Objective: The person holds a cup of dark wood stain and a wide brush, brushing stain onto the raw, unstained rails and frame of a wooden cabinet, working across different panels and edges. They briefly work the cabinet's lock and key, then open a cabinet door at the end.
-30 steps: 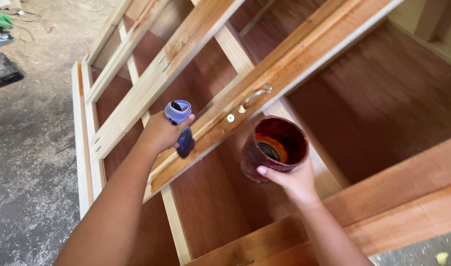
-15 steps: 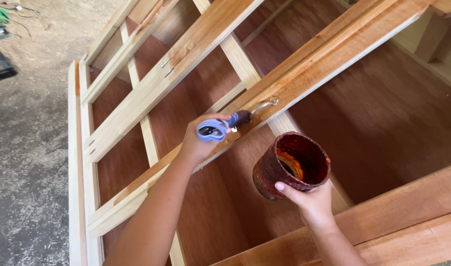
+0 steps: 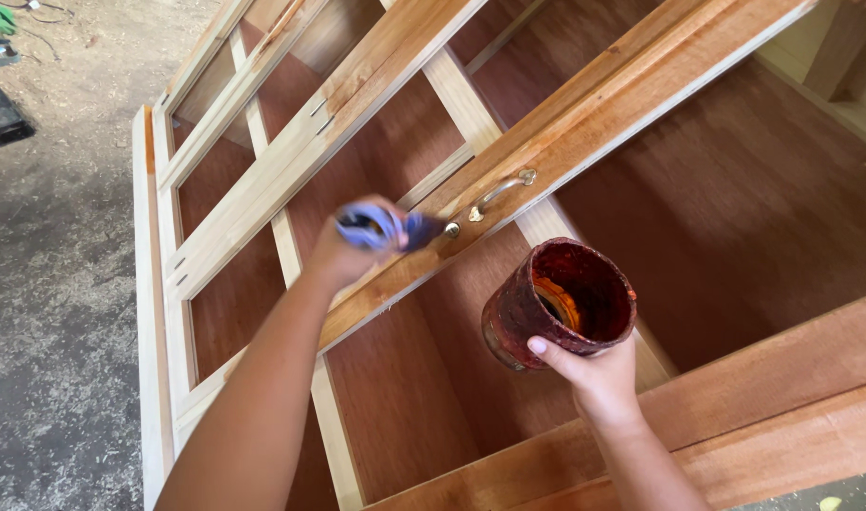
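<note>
Rust-red stained can (image 3: 558,305), open top, sits gripped in right hand (image 3: 592,371) w/ thumb on its side, held over the cabinet's brown back panel (image 3: 736,208). Left hand (image 3: 343,248), blurred, is clenched round a blue-handled brush (image 3: 386,228); its dark head meets the wooden door rail (image 3: 584,123) just beside a metal handle (image 3: 499,192). Further left, pale door frame (image 3: 263,180), then grey concrete floor (image 3: 54,284).

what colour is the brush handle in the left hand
Blue-purple, blurred, in the head view: brush handle.
</note>
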A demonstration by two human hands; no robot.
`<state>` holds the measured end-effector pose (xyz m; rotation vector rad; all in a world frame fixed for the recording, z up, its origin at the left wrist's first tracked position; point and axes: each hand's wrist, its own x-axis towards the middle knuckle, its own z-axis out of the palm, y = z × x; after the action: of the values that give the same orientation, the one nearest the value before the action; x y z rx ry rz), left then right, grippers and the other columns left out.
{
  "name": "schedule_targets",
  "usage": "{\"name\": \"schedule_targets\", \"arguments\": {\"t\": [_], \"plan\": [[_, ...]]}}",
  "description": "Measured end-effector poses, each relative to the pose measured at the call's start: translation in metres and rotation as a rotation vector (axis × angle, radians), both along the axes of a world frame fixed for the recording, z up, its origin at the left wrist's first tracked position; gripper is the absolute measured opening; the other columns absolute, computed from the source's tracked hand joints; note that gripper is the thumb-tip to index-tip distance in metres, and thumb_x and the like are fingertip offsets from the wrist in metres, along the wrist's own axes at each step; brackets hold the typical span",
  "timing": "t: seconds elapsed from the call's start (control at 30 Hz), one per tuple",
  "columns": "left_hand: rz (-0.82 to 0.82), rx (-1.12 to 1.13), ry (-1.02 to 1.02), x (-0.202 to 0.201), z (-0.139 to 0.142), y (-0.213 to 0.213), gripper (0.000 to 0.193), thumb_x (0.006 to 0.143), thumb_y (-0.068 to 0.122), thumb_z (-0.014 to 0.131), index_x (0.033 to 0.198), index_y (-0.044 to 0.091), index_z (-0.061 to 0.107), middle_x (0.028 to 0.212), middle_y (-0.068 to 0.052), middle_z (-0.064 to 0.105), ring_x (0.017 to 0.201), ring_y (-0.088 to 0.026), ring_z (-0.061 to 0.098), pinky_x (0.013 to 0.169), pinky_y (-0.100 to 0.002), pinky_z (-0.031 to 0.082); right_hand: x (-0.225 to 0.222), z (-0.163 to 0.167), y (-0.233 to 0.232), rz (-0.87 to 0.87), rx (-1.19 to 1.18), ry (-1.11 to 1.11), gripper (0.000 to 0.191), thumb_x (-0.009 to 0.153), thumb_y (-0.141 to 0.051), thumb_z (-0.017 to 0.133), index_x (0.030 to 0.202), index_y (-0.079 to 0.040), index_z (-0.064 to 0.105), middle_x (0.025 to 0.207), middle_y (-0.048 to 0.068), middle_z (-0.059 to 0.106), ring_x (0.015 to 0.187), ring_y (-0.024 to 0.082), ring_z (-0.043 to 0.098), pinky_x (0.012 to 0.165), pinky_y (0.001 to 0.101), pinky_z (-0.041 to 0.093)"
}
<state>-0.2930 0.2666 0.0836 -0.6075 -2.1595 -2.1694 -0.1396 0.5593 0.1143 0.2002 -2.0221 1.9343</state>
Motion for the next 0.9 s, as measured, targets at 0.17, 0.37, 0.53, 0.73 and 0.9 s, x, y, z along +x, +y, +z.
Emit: {"name": "schedule_targets", "arguments": {"t": [0.17, 0.37, 0.53, 0.73, 0.9], "plan": [[0.024, -0.018, -0.015, -0.032, 0.012, 0.033, 0.021, 0.085, 0.008, 0.081, 0.103, 0.011, 0.07, 0.096, -0.003, 0.073, 0.076, -0.012, 0.068, 0.067, -0.028, 0.058, 0.006, 0.001, 0.004, -0.004, -0.016, -0.004, 0.076, 0.066, -0.003, 0.088, 0.135, -0.001, 0.058, 0.129, 0.01, 0.067, 0.121, 0.021, 0.064, 0.106, 0.0386, 0.051], [0.04, -0.231, 0.164, -0.025, -0.005, 0.025, 0.02, 0.085, 0.007, 0.083, 0.1, 0.01, 0.071, 0.098, -0.002, 0.076, 0.09, -0.014, 0.071, 0.082, -0.031, 0.058, 0.006, -0.005, 0.004, -0.02, -0.026, 0.001, 0.076, 0.066, -0.003, 0.088, 0.136, -0.001, 0.057, 0.129, 0.01, 0.068, 0.121, 0.021, 0.064, 0.106, 0.0387, 0.052], [-0.008, -0.129, 0.041, -0.037, -0.008, 0.01, 0.024, 0.079, 0.006, 0.084, 0.098, 0.011, 0.071, 0.1, -0.002, 0.076, 0.094, -0.013, 0.072, 0.084, -0.032, 0.061, 0.002, -0.006, 0.004, -0.022, -0.012, 0.003, 0.076, 0.066, -0.004, 0.089, 0.135, 0.0, 0.058, 0.129, 0.01, 0.068, 0.121, 0.022, 0.064, 0.106, 0.0386, 0.052], [0.027, -0.223, 0.044, -0.088, 0.033, 0.064, 0.027, 0.078, 0.011, 0.086, 0.1, 0.012, 0.071, 0.099, -0.005, 0.076, 0.088, -0.015, 0.073, 0.083, -0.034, 0.058, -0.001, -0.006, 0.003, -0.036, 0.044, 0.015, 0.077, 0.067, -0.006, 0.089, 0.136, -0.001, 0.057, 0.131, 0.01, 0.067, 0.122, 0.021, 0.063, 0.107, 0.0381, 0.051], [0.014, -0.243, 0.246, -0.073, 0.027, 0.051, 0.025, 0.081, 0.016, 0.084, 0.102, 0.011, 0.072, 0.1, -0.005, 0.079, 0.093, -0.016, 0.075, 0.088, -0.033, 0.058, -0.004, -0.003, 0.002, -0.036, -0.001, -0.004, 0.078, 0.066, -0.007, 0.089, 0.137, -0.001, 0.057, 0.131, 0.01, 0.067, 0.122, 0.022, 0.063, 0.107, 0.0385, 0.05]]}}
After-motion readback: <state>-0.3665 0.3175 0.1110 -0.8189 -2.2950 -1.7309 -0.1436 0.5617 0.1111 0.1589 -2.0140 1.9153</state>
